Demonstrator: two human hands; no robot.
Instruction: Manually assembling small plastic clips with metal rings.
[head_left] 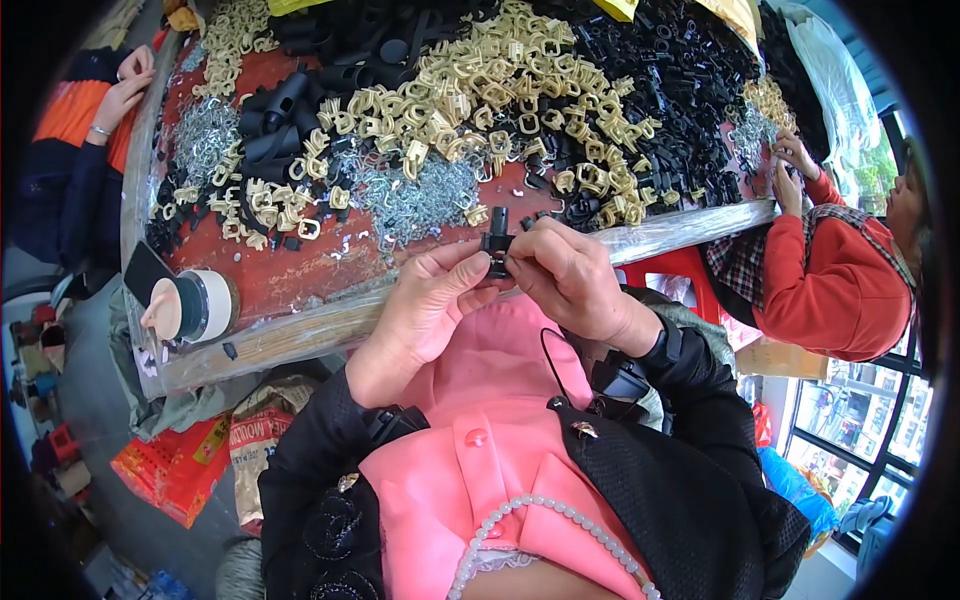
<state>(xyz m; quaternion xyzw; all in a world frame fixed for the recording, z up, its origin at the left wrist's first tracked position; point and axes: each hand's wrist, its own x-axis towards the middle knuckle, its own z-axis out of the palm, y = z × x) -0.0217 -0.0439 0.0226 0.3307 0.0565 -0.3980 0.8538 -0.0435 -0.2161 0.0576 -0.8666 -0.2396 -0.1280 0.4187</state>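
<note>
Both my hands meet over the near edge of the table, around a small black plastic part (497, 240) with an upright cylindrical stub. My left hand (435, 295) pinches it from the left, thumb on its lower side. From the right, my right hand (570, 275) presses bent fingers against the same part; whether a smaller piece sits under those fingertips is hidden. Just beyond my hands lies a heap of thin silver wire clips (415, 195). Behind it spreads a big pile of cream plastic buckle-like pieces (450, 100).
Black plastic parts (670, 110) cover the table's right side; black tubes (275, 125) lie at left. A round white-and-pink container (205, 305) stands at the near left corner of the red tabletop (300, 290). Co-workers sit at right, in a red sleeve (830, 290), and at left (75, 150).
</note>
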